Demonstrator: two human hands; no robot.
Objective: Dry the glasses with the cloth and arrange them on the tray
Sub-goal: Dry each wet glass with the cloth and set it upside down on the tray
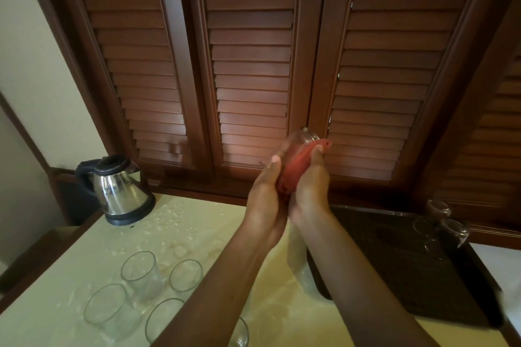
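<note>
Both hands are raised above the middle of the surface [197, 236], pressed toward each other round one glass [303, 139] and a red cloth [296, 170]. The left hand [266, 194] cups the glass from the left, thumb up along its side, its fingers curled round it behind. The right hand [311, 186] grips the cloth against the glass's right side, fingers clenched on the fabric; a fold of cloth pokes out above the thumb. The glass's clear end sticks out past the fingers toward the dark louvred wooden doors [251, 65] at the far side.

On the pale, wet-looking surface at near left stand several more tumblers [141, 273] — upright, close together, one partly hidden under the left forearm. A steel electric kettle [118, 189] with a black handle and base sits at far left.

To the right lies a dark wooden tray [394, 267], its near-left corner behind the right forearm. In its far right corner a few glasses [439, 228] stand clustered, touching or nearly so.

No brand, label or writing can be read on anything here.
</note>
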